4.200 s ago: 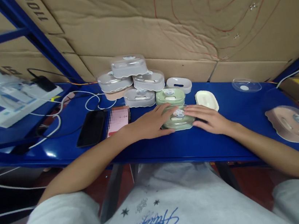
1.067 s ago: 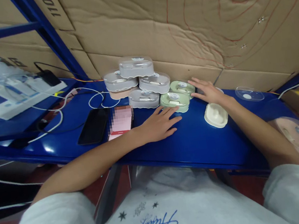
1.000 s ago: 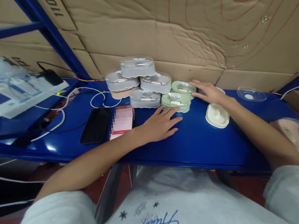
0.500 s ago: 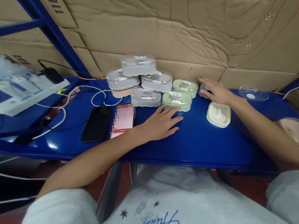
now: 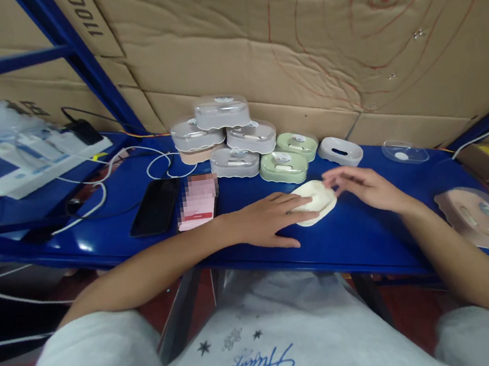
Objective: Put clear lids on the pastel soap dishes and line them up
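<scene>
A shallow cream-coloured dish (image 5: 325,201) with a rounded outline lies on the blue table in front of me. My left hand (image 5: 271,218) reaches over its left side, fingers stretched out and spread, their tips on the dish. At its right edge is my right hand (image 5: 365,188), its fingers loosely bent and apart; whether the fingertips touch the rim I cannot tell. Behind the right hand sits a grey oval piece with a dark slot (image 5: 340,151). Green soap boxes with clear lids (image 5: 284,167) stand just beyond the dish.
Grey lidded boxes (image 5: 235,161) are stacked at the back. A clear lid (image 5: 405,151) and a pinkish lidded box (image 5: 478,217) lie to the right. Two phones (image 5: 154,207), white cables and a power strip (image 5: 48,167) occupy the left. Cardboard (image 5: 230,41) walls the back.
The cream dish has moved left, under my left hand's fingers. My right hand has come away from the grey slotted piece, which now shows fully, and moved towards the dish.
</scene>
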Demonstrator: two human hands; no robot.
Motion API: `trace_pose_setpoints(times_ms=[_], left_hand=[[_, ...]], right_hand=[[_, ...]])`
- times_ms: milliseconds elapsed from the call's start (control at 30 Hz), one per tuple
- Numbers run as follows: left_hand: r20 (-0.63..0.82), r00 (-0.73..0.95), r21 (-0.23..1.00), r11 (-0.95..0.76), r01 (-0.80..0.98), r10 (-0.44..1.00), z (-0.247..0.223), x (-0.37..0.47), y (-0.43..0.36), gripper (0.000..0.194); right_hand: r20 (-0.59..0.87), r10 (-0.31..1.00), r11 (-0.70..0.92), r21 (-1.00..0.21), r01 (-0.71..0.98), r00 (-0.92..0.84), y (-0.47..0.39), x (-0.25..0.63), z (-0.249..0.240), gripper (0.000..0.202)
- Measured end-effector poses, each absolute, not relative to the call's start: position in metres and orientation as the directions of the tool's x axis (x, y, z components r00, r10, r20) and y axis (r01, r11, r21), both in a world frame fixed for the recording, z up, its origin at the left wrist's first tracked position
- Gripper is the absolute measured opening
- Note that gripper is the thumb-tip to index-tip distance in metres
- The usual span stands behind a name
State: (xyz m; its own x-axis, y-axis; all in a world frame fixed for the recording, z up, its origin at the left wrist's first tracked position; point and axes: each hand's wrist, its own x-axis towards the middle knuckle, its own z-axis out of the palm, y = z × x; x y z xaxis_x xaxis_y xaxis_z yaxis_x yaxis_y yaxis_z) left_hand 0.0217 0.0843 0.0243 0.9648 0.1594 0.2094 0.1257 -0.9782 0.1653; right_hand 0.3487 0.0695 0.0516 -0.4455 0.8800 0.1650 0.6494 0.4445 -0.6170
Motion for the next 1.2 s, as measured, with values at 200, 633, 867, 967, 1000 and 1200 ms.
trace_pose_setpoints(times_ms=[200, 633, 867, 967, 1000, 1200], left_hand=[[0.206, 0.959, 0.151, -0.974, 0.167, 0.197, 0.020, 0.019, 0.089, 0.048], [0.376, 0.890, 0.025, -0.963, 0.269, 0.259, 0.029, 0.018, 0.098, 0.063], [0.335, 0.896, 0.044, -0.955, 0.294, 0.292, 0.022, 0.015, 0.107, 0.077], [0.289, 0.921, -0.005, -0.962, 0.273, 0.260, 0.018, 0.015, 0.111, 0.063], [0.280, 0.925, -0.012, -0.963, 0.271, 0.257, 0.018, 0.015, 0.111, 0.062], [0.264, 0.919, 0.040, -0.955, 0.294, 0.294, 0.020, 0.011, 0.108, 0.065]], right_hand=[[0.349, 0.921, 0.206, -0.063, 0.976, -0.172, 0.110, 0.399, 0.020, 0.067], [0.286, 0.703, 0.698, -0.107, 0.708, -0.651, 0.055, 0.342, 0.049, 0.034], [0.392, 0.518, 0.834, -0.032, 0.552, -0.760, 0.048, 0.309, 0.028, 0.034], [0.373, 0.510, 0.841, -0.025, 0.541, -0.775, 0.048, 0.306, 0.022, 0.037], [0.359, 0.520, 0.836, -0.025, 0.549, -0.775, 0.047, 0.305, 0.022, 0.038], [0.333, 0.552, 0.816, -0.030, 0.577, -0.765, 0.046, 0.303, 0.022, 0.040]])
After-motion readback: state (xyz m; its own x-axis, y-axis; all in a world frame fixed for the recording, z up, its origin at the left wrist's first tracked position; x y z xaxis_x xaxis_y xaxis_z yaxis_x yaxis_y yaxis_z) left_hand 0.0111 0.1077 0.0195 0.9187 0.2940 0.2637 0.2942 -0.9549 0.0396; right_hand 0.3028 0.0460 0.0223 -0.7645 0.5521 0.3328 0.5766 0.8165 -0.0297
